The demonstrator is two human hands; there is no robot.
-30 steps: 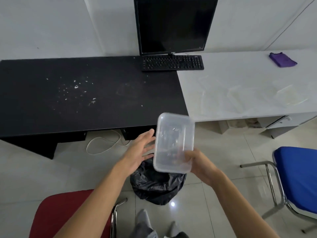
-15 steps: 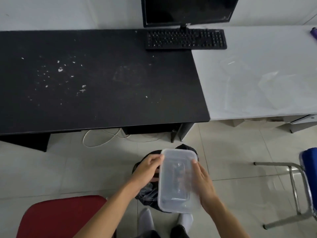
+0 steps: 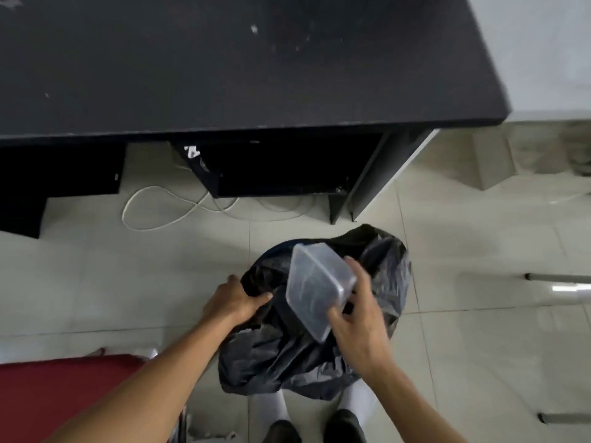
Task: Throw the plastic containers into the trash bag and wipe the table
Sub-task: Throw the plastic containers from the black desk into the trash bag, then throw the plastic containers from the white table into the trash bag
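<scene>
A black trash bag (image 3: 377,282) sits crumpled on the tiled floor in front of my feet. My left hand (image 3: 233,302) grips the bag's rim on its left side. My right hand (image 3: 358,321) holds a clear rectangular plastic container (image 3: 316,286), tilted, right over the bag's mouth. The black table (image 3: 224,75) fills the top of the view, with a few white crumbs scattered on its dusty top.
A red chair seat (image 3: 64,391) is at the lower left. A white cable (image 3: 166,212) loops on the floor under the black table. A white table's edge (image 3: 550,59) shows at the upper right, and metal chair legs (image 3: 556,278) at the right edge.
I have bent down toward the floor. My left hand left the container and took hold of the bag's rim. My right hand lowered the container onto the bag's mouth.
</scene>
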